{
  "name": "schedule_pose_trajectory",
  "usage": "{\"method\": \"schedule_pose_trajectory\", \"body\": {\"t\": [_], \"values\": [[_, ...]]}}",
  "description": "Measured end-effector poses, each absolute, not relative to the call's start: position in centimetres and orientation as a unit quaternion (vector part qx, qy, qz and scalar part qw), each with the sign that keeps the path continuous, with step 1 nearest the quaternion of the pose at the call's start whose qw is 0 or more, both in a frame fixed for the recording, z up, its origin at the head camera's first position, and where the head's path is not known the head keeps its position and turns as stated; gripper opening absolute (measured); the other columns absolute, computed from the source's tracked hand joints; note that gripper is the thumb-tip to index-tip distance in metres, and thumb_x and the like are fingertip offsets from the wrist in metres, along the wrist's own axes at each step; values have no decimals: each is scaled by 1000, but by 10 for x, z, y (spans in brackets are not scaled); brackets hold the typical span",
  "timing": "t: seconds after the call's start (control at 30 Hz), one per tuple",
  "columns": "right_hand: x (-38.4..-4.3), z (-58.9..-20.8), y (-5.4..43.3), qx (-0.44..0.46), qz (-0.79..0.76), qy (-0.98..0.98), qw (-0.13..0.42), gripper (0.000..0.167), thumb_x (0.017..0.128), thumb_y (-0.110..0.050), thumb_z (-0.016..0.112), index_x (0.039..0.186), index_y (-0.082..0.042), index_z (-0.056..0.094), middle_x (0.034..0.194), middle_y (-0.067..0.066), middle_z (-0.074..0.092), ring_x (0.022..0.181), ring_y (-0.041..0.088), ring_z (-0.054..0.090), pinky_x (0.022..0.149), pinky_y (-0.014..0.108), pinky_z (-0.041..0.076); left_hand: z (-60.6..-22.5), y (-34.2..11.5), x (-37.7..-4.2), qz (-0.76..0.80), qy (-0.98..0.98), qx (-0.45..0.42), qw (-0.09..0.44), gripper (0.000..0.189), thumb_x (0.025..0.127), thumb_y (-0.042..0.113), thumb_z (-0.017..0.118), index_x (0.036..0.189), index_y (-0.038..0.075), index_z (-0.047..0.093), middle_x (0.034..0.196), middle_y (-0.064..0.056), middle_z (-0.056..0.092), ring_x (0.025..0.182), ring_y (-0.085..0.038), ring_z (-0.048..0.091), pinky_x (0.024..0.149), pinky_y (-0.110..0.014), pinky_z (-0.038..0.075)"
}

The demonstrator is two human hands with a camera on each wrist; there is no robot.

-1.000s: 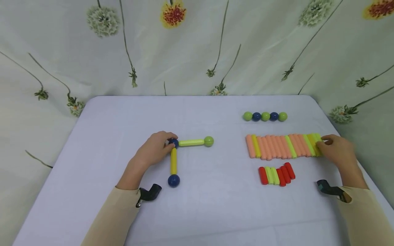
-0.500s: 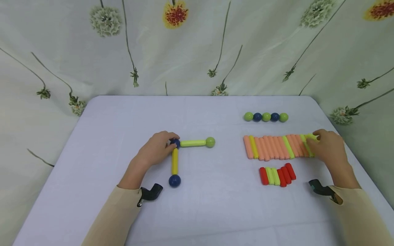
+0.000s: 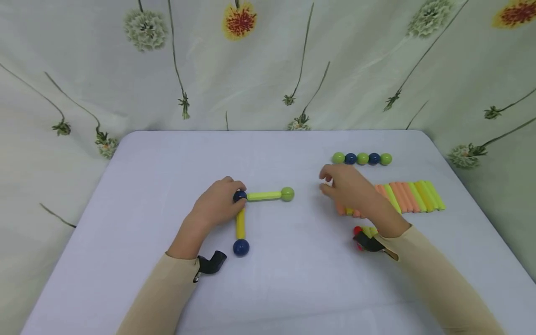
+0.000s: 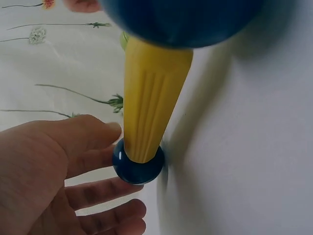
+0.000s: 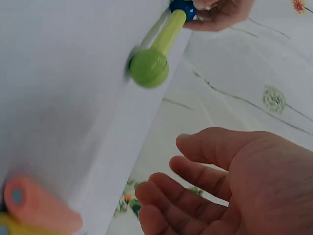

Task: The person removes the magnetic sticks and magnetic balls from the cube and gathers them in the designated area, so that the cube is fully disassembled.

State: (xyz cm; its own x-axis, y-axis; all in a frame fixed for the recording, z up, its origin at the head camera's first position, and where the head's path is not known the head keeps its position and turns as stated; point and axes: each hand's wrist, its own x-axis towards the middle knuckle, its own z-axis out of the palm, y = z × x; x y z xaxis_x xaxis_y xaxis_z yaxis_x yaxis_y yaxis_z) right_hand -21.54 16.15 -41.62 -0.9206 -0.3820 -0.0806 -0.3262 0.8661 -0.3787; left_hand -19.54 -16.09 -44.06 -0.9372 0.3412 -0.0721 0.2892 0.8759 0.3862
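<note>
My left hand (image 3: 215, 204) holds a dark blue ball (image 3: 239, 196) between thumb and fingers, at the corner of an L-shaped piece on the table. From that ball a yellow rod (image 3: 240, 224) runs toward the near side to another blue ball (image 3: 241, 247). A yellow-green rod (image 3: 264, 196) runs right to a light green ball (image 3: 287, 194). My right hand (image 3: 349, 188) hovers over the left end of a row of orange, yellow and yellow-green rods (image 3: 412, 197). Nothing lies between its parted thumb and fingers (image 5: 195, 147) in the right wrist view.
Green and blue balls (image 3: 362, 158) stand in a line beyond the rods. Short red and yellow-green rods (image 3: 368, 231) lie nearer, mostly hidden by the right wrist and its black camera mount (image 3: 368, 242). A flowered cloth (image 3: 259, 70) hangs behind the white table (image 3: 272, 288).
My right hand has moved left from the right end of the long rod row to its left end, uncovering the right-end rods. The left hand stays on the corner ball.
</note>
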Motion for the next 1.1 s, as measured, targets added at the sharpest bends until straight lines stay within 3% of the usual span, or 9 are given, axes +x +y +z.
{"method": "schedule_pose_trajectory", "body": {"t": [0.13, 0.23, 0.53, 0.7, 0.93, 1.1], "values": [[-217, -428, 123, -255, -210, 939, 96, 25, 92, -15, 66, 115, -9, 60, 112, 10, 58, 88, 19, 57, 75, 34, 50, -443, -158, -196, 177, 968, 172, 39, 33, 94, 27, 64, 120, 9, 67, 115, -11, 60, 103, -31, 54, 85, -44, 49], [-217, -438, 104, -275, -208, 933, 102, 24, 93, -14, 66, 115, -14, 59, 115, 10, 53, 89, 20, 56, 77, 34, 49, -448, -155, -199, 183, 964, 191, 34, 29, 93, 23, 65, 119, 10, 69, 113, -9, 61, 102, -30, 54, 83, -41, 49], [-217, -459, 80, -270, -177, 944, 61, 11, 93, -13, 66, 103, -15, 61, 94, 2, 55, 78, 18, 51, 73, 33, 47, -459, -150, -200, 188, 966, 178, 16, 20, 90, 17, 69, 108, 10, 75, 104, -6, 62, 93, -25, 52, 72, -33, 50], [-215, -461, 82, -257, -149, 953, 58, 10, 93, -13, 64, 103, -14, 63, 93, 1, 56, 78, 18, 52, 75, 32, 47, -457, -151, -199, 187, 967, 174, 19, 19, 90, 16, 70, 107, 10, 75, 101, -6, 61, 92, -25, 52, 71, -33, 49], [-212, -448, 104, -228, -224, 944, 85, 29, 91, -12, 66, 120, -7, 60, 105, 7, 59, 86, 21, 53, 79, 35, 46, -455, -151, -197, 182, 968, 171, 31, 20, 90, 17, 71, 108, 10, 75, 99, -6, 60, 89, -24, 51, 68, -31, 49], [-218, -437, 129, -210, -270, 936, 87, 32, 88, -11, 68, 118, -5, 64, 107, 8, 59, 88, 21, 53, 76, 33, 47, -452, -150, -197, 179, 968, 170, 35, 20, 90, 16, 71, 108, 10, 74, 100, -7, 60, 91, -24, 52, 69, -32, 49]]}}
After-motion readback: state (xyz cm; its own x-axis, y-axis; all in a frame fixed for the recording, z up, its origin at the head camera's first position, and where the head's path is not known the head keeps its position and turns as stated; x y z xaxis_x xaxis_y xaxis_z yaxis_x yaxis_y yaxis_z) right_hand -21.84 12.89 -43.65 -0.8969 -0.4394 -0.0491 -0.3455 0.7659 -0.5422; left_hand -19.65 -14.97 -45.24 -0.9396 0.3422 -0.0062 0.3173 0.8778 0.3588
